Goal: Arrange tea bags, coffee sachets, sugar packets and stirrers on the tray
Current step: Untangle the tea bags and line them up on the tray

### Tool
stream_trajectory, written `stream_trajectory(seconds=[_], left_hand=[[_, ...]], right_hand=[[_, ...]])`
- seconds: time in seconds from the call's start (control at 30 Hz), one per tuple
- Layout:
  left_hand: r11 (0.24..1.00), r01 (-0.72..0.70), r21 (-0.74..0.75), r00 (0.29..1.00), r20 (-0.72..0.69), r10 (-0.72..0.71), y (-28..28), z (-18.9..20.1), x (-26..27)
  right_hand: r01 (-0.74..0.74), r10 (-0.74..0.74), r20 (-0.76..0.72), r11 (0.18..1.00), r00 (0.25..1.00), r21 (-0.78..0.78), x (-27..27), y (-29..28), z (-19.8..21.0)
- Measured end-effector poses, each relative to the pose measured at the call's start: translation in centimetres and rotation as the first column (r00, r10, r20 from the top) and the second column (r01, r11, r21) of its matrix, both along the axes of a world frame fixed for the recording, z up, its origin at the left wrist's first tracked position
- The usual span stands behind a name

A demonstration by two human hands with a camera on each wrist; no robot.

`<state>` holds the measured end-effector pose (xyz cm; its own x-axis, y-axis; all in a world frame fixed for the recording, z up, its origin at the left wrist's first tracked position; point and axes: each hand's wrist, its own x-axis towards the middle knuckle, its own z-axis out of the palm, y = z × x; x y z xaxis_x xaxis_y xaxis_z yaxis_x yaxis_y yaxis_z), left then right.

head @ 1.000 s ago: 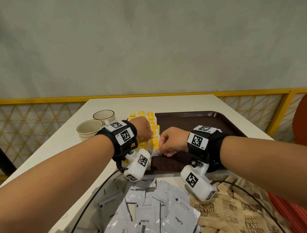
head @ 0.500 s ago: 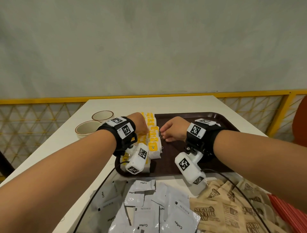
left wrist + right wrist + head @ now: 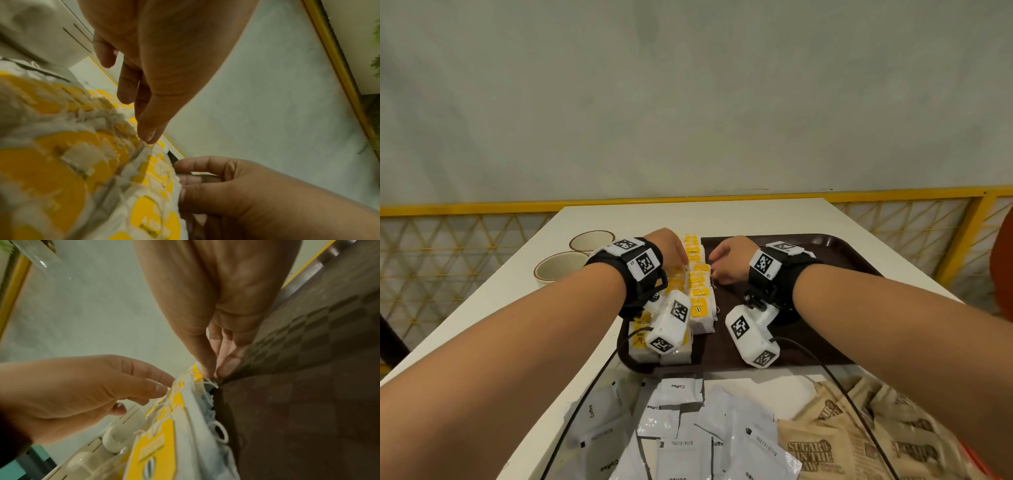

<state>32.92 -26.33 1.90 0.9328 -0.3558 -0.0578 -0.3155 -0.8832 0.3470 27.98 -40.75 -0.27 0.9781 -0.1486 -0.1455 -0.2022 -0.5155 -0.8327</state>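
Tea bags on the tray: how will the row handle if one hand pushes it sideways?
The tea bags look like soft paper pouches, so probably light and floppy: a push would likely crumple the row, not slide it whole. Loose strings and yellow tags might snag on fingers. The tray looks smooth, so single bags could skid.

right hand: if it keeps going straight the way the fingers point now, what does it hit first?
Probably the row of white tea bags with yellow tags on the dark brown plastic tray. The right hand points leftward at the row, fingertips apparently at its edge already; contact depth unclear.
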Motion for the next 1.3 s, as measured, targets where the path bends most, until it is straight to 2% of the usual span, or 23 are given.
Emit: stream_trajectory(seconds=[0.33,0.5,0.7,0.73,0.87,1.03,1.13,1.23,1.3], left_hand=[[0.998,0.06,-0.036,0.998,-0.017,-0.06,-0.1,0.0,0.9],[0.998,-0.014,-0.054,1.0,-0.005,0.014,-0.4,-0.4,1.4],[0.998,-0.057,0.027,0.998,-0.018,0.058,-0.9,0.1,1.9],[0.998,-0.054,0.039,0.998,-0.03,0.055,-0.9,0.1,1.9],[0.986,-0.045,0.16,0.998,-0.026,0.05,-1.1,-0.3,2.1],[0.974,-0.062,0.216,0.998,-0.001,0.064,-1.6,-0.8,2.5],[0.973,-0.069,0.221,0.997,-0.008,0.073,-1.8,-0.6,2.7],[0.964,-0.086,0.251,0.996,0.006,0.087,-2.1,-0.5,2.9],[0.955,-0.102,0.279,0.995,0.033,0.096,-2.2,-0.6,3.1]], right_hand=[[-0.013,0.011,-0.023,0.998,1.0,-0.067,0.8,0.2,-0.3],[0.042,-0.041,-0.026,0.999,0.999,0.018,1.3,0.4,-0.7],[0.002,0.009,-0.075,0.99,0.997,0.142,1.0,-0.4,-0.2],[-0.021,0.03,-0.079,0.992,0.996,0.122,0.7,-0.4,-0.1],[-0.009,0.019,-0.046,0.982,0.999,0.191,0.6,0.0,-0.4],[-0.022,0.028,-0.027,0.977,0.999,0.214,0.4,0.2,-0.4],[-0.026,0.03,-0.021,0.982,0.999,0.186,0.1,0.1,-0.1],[-0.01,0.01,-0.006,0.996,1.0,0.083,0.2,-0.1,0.1],[0.002,0.0,-0.022,0.996,1.0,0.087,0.1,-0.2,0.3]])
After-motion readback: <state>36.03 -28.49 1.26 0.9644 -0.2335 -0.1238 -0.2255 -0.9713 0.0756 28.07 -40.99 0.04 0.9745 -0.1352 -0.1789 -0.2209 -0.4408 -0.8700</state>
